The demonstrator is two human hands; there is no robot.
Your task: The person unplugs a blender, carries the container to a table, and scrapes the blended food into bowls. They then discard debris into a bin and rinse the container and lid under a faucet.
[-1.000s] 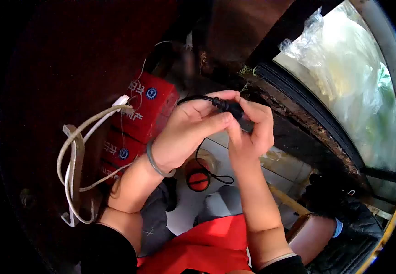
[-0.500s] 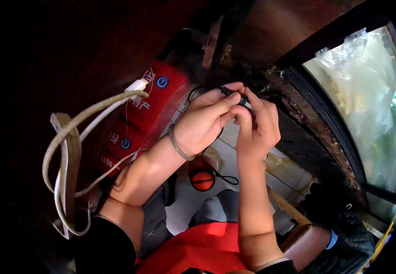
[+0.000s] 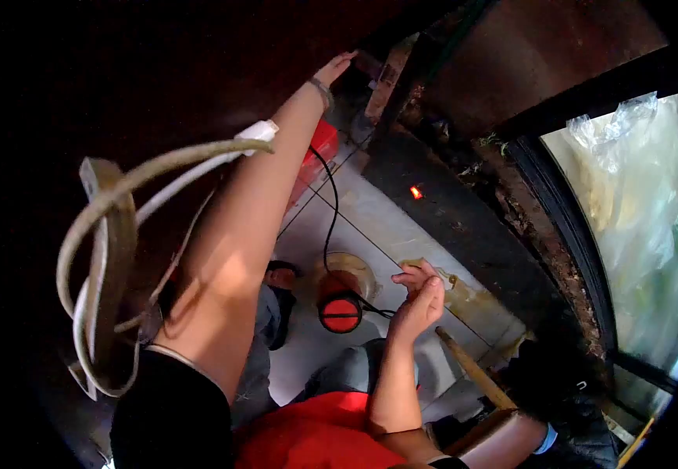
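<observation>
My left hand (image 3: 335,69) reaches far up beside a dark surface, its fingers stretched out into shadow. Nothing held shows there, though the palm side is hidden. My right hand (image 3: 419,303) hovers above the tiled floor with fingers loosely bent and apart, holding nothing. To its left stands a red-and-black cylindrical object (image 3: 340,314) with a dark strap or loop at its side. A black cord (image 3: 332,211) rises from near this object and disappears behind my left forearm; its far end is hidden.
A red box (image 3: 322,144) is partly covered by my left arm. Thick beige and white cables (image 3: 169,170) loop at the left around a wooden piece (image 3: 120,227). A small orange-red glow (image 3: 415,191) shows on a dark slab. A wooden handle (image 3: 472,367) lies at lower right, near a plastic-covered window (image 3: 628,195).
My hands have parted from the small black item they held together. The left has stretched up and away; the right has dropped toward the red-and-black object. The orange-red glow now shows.
</observation>
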